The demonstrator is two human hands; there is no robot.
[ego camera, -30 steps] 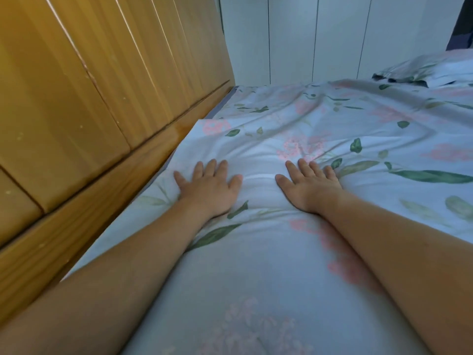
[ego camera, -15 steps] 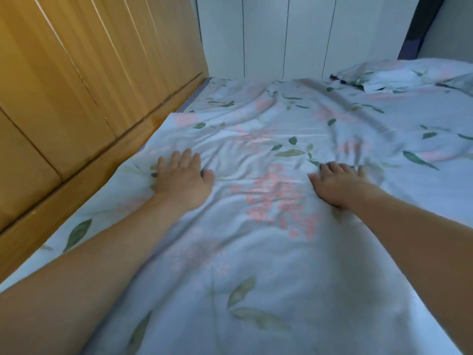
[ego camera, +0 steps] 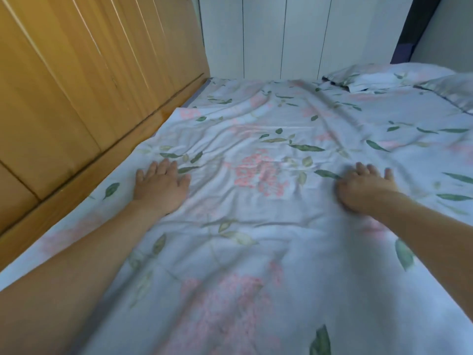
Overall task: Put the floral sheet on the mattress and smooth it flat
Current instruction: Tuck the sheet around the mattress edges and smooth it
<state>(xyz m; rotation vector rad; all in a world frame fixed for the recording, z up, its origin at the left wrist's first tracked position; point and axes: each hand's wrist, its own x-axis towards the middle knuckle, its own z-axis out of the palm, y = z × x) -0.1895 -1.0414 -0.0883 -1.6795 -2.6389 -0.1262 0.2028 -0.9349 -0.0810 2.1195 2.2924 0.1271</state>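
The floral sheet [ego camera: 268, 226], pale blue with pink flowers and green leaves, covers the mattress across most of the view. It is wrinkled between and beyond my hands. My left hand [ego camera: 161, 188] lies flat on the sheet near its left edge, fingers straight and spread. My right hand [ego camera: 363, 188] presses palm-down on the sheet to the right, fingers spread; it is blurred. A strip of grey mattress edge [ego camera: 197, 94] shows at the far left beside the sheet.
A wooden headboard [ego camera: 89, 85] runs along the left side of the bed. White wall panels [ego camera: 281, 34] stand at the far end. A pillow [ego camera: 378, 76] in matching floral fabric lies at the far right corner.
Both hands have slid apart over the sheet, the left toward the headboard and the right further right. The view has lifted, showing more of the wrinkled sheet.
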